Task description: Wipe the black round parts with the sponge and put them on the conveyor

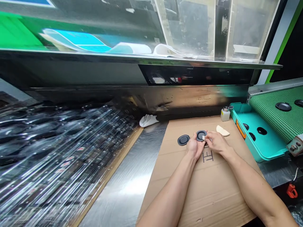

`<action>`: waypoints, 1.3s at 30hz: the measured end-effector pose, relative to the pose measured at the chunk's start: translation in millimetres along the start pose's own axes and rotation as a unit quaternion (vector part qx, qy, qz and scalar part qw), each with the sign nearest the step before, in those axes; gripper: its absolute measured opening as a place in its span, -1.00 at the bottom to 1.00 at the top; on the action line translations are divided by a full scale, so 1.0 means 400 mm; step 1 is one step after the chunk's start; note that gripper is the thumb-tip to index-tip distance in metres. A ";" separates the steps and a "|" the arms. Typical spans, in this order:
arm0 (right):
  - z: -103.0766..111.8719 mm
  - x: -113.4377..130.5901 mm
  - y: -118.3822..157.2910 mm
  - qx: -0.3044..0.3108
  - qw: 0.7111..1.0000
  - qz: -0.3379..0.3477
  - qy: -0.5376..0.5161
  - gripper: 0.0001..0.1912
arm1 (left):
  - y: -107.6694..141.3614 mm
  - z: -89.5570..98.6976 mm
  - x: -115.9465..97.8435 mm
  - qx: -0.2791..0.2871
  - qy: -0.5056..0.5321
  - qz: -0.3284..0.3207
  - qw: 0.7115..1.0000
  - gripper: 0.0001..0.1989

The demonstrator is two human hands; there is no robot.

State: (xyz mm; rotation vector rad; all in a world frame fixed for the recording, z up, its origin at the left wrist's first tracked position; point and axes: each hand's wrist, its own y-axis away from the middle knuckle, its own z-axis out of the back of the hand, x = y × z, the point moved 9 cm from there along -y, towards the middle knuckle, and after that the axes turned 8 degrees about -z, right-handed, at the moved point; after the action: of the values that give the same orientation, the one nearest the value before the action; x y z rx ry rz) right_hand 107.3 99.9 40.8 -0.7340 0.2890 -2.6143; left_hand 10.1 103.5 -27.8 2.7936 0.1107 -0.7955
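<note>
My left hand (194,146) holds a round black plastic part (201,135) with a raised rim, tilted up over the cardboard sheet (184,186). Pinched in the fingers of my right hand (216,142) is a small white piece (204,137), perhaps cloth or eraser, touching the face of that part. A second round black part (183,140) lies flat on the cardboard just left of my left hand. Behind my right hand rests a cream half-round pad (222,130).
A small pump bottle (225,114) stands at the cardboard's far right corner. Beside it, a teal bin (267,148) contains several black round parts. More parts sit on a green conveyor belt (272,104). Stacked clear plastic trays (71,164) fill the left; a crumpled white glove (148,120) lies near them.
</note>
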 end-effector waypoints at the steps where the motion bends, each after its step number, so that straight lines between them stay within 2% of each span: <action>1: 0.005 -0.010 -0.003 -0.009 1.000 -0.008 0.002 -0.86 | 0.002 -0.001 0.002 0.005 -0.005 -0.004 1.000 -0.59; 5: 0.033 -0.052 -0.017 -0.059 0.996 -0.061 0.017 -0.83 | 0.012 -0.009 0.020 0.041 -0.048 -0.015 0.998 -0.66; 9: 0.040 -0.060 -0.022 -0.074 0.994 -0.076 0.011 -0.80 | 0.023 -0.021 0.050 0.102 -0.092 0.004 0.991 -0.71; 12: 0.041 -0.052 -0.017 -0.088 0.993 -0.075 0.012 -0.79 | 0.022 -0.018 0.053 0.111 -0.095 -0.002 0.989 -0.73; 16: 0.053 -0.049 -0.001 -0.135 0.986 -0.100 0.012 -0.75 | 0.016 -0.014 0.057 0.113 -0.091 -0.003 0.989 -0.71; 23: 0.007 0.010 -0.001 -0.074 0.995 -0.046 -0.042 -0.79 | 0.015 -0.009 0.060 0.100 -0.059 -0.020 0.993 -0.80; 27: -0.002 0.038 0.007 -0.016 0.997 -0.009 -0.070 -0.80 | 0.012 0.008 0.057 0.069 -0.049 0.007 0.996 -0.74; 30: -0.020 0.059 0.018 0.040 0.998 0.019 -0.044 -0.82 | 0.009 0.013 0.056 0.057 -0.045 0.035 0.997 -0.67; 32: -0.020 0.062 0.020 0.035 0.999 0.017 -0.003 -0.83 | 0.007 0.010 0.050 0.059 -0.041 0.030 0.997 -0.65; 36: 0.004 0.042 0.009 -0.035 0.994 -0.041 0.090 -0.76 | 0.006 0.004 0.035 0.064 -0.036 -0.018 0.997 -0.71; 39: 0.014 0.019 0.005 -0.037 0.988 -0.096 0.119 -0.75 | 0.010 -0.001 0.038 0.072 -0.052 -0.022 0.996 -0.74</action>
State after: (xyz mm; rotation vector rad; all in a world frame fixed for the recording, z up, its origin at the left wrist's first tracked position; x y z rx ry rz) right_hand 105.2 94.6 48.3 -0.4943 0.4053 -2.8926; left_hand 23.8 99.9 -34.7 2.8859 0.0992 -0.9955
